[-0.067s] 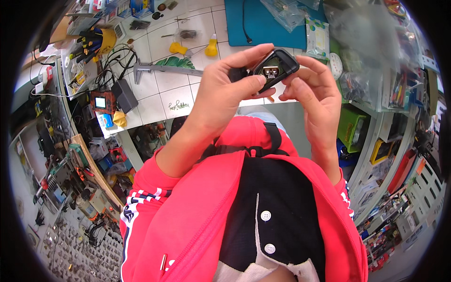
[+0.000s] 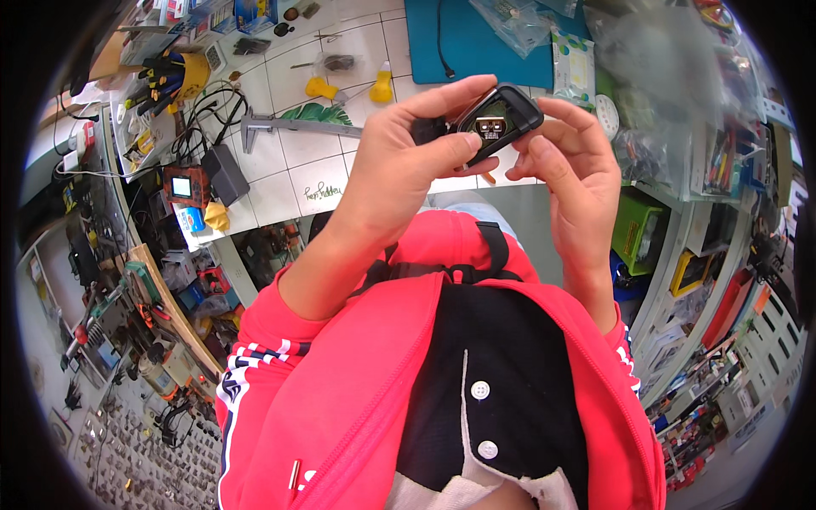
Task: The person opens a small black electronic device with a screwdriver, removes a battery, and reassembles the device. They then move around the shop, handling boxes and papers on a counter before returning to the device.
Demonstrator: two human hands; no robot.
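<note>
One white tiled tabletop (image 2: 297, 151) spreads out in front of the person; toward its far side lies a blue-green mat (image 2: 489, 70); left of it a metal caliper (image 2: 297, 125) rests across the tiles, just beside a green leaf shape (image 2: 325, 111); the left hand (image 2: 399, 153) grips a black case (image 2: 520, 109), its index finger along the upper edge and its thumb over the face; the right hand (image 2: 586, 161) is loosely curled at the case's right end, though whether its fingertips touch the case or pinch something small cannot be told; the case is held up in the air, between both hands; against the picture a split second ago, it has shifted only slightly up and right, in the same grip, so the handling looks little further on; smallest, a pale metal piece (image 2: 490, 126) shows in the case's face, near the left thumb
</note>
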